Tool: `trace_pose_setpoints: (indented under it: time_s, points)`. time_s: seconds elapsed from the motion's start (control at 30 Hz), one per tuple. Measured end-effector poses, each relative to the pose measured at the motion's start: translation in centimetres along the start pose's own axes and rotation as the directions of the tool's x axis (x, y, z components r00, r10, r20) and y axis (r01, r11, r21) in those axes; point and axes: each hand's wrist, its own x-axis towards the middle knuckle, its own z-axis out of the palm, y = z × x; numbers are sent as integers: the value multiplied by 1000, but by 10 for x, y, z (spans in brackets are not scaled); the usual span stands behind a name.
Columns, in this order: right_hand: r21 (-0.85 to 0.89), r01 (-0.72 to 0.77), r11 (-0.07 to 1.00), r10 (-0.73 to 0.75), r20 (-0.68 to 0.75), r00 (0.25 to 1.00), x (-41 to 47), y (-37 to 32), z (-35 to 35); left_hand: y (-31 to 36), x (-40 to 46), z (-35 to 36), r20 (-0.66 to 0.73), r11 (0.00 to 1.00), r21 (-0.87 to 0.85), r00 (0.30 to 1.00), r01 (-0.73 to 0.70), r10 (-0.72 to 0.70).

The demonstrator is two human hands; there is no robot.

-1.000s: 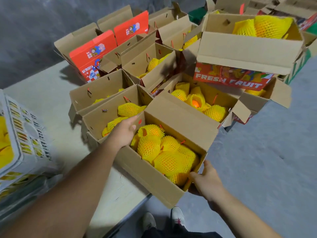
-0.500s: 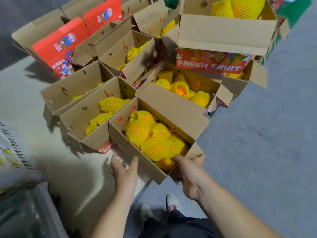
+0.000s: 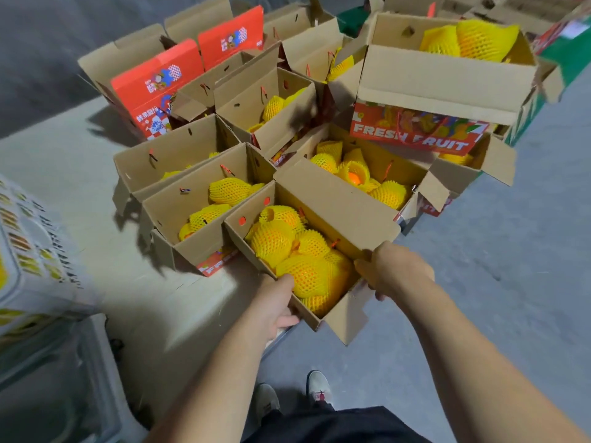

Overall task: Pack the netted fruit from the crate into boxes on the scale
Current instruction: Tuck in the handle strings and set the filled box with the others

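Both hands grip the full box point(image 3: 323, 203) (left hand point(image 3: 275, 302) on the near wall, right hand point(image 3: 395, 270) on the flap); next, seat it beside its neighbours.

The left hand point(image 3: 277, 303) hides its own fingertips under the near box point(image 3: 323, 318), and the right hand point(image 3: 395, 271) covers that box's far corner, so the grip there cannot be made out. The netted fruit point(image 3: 305, 273) at the bottom of the pile is buried under the upper ones. The white crate point(image 3: 35, 260) is cut off by the left edge and smeared by blur. The stacked box point(image 3: 447, 75) conceals most of the box beneath it. Printing on the red flaps point(image 3: 156, 81) is too small to read.
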Motion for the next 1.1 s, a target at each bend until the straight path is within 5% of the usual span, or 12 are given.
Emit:
trace_pose_setpoints:
  time_s: [0.1,0.2,0.33,0.47,0.6,0.7,0.77,0.97,1.1]
  points:
    - [131,155,979,-105,-327,939,-2,7,15,-7,0,-2,-46,998,-40,998,-43,42]
    - [75,285,955,-218,-469,856,-10,7,34,-24,-5,-18,-10,994,-94,998,-64,64]
    - [-40,353,935,-327,-482,813,-32,-6,41,-49,-10,-40,-84,990,-117,994,-73,64]
    - [99,542,835,-526,-144,838,-53,-26,50,-79,-18,-58,-141,993,-103,989,-51,36]
    - [144,560,816,-548,-116,829,-33,-18,50,-74,-21,-56,-113,993,-84,991,-78,68]
    - [262,464,846,-427,-187,885,-2,0,39,-59,-24,-36,-90,990,79,988,-117,124]
    - [160,401,902,-345,-292,892,13,10,35,-48,-28,-25,-62,970,207,988,-129,144]
    - [11,504,864,-397,-600,694,-11,-9,54,-43,-29,-45,-181,951,248,956,-184,232]
    - [22,647,762,-513,-589,624,-18,-47,59,-36,-34,-82,-342,928,89,864,-362,369]
